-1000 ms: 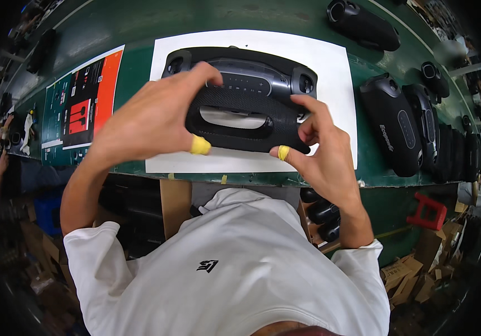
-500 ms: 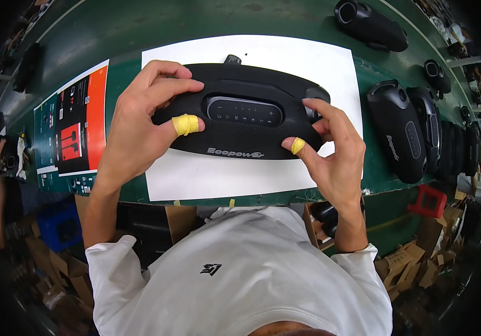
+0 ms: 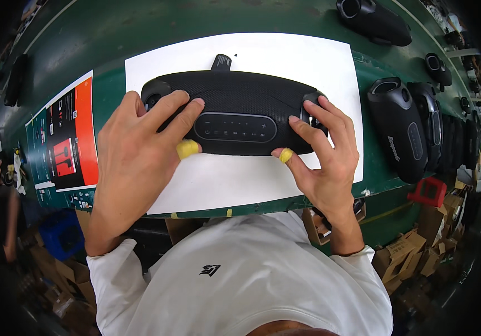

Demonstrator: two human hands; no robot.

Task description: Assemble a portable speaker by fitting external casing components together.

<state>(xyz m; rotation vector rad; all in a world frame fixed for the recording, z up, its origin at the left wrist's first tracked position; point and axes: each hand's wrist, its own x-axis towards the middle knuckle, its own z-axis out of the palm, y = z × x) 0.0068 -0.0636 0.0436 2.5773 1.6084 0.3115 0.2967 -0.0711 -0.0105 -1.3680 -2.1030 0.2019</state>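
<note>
We have a black speaker [image 3: 237, 94] over a white sheet [image 3: 229, 182] on the green desk [image 3: 109, 84]. Our left hand [image 3: 142, 147] grips its left end with fingers partly spread, and our right hand [image 3: 328, 150] grips the right end likewise; we can't quite see whether the speaker's underside touches the sheet. More speakers [image 3: 395, 134] sit to the right.

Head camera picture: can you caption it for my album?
Left hand and right hand, thumbs wrapped in yellow, hold a long black rounded speaker over a flat white sheet on a green table.

Blk spkr [image 3: 240, 99] is on wht sheet [image 3: 240, 182], ctrl panel [image 3: 235, 127] showing.
</note>
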